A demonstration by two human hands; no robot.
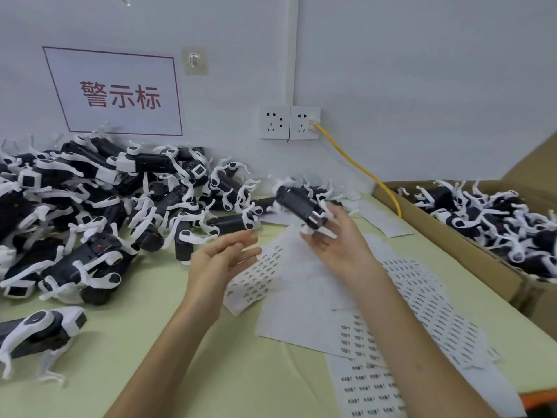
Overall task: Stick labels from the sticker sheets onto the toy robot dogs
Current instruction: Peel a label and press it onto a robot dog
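My right hand (pixel 337 239) holds a black-and-white toy robot dog (pixel 297 205) up above the table, fingers curled around its lower end; the dog is blurred. My left hand (pixel 224 257) hovers open, palm turned right, just left of the sticker sheets and holds nothing. Several sticker sheets (pixel 422 300) with rows of small printed labels lie spread on the pale green table (pixel 144 372) under and in front of my hands. A big pile of toy dogs (pixel 99 206) covers the table's left side.
A cardboard box (pixel 452 236) at the right holds more toy dogs (pixel 494 218). One dog (pixel 39 333) lies alone at the front left. A yellow cable (pixel 358 167) runs from the wall socket (pixel 304 122) down behind the box. A sign hangs on the wall.
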